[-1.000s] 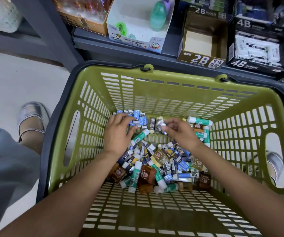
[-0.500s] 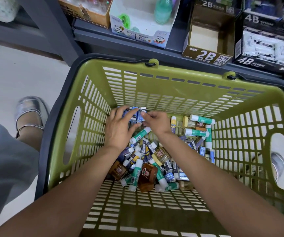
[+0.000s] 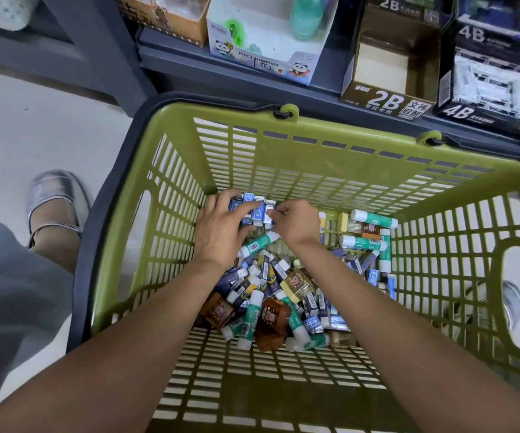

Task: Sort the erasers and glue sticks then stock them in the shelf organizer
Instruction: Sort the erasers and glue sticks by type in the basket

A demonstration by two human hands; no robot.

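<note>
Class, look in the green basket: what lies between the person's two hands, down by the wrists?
In the head view, a green-and-white glue stick lies slanted between the left hand and the right hand, on the basket floor.

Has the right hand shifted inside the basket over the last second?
Yes. The right hand has moved left along the far wall of the green basket, away from the glue sticks, and meets the left hand at the blue erasers.
</note>
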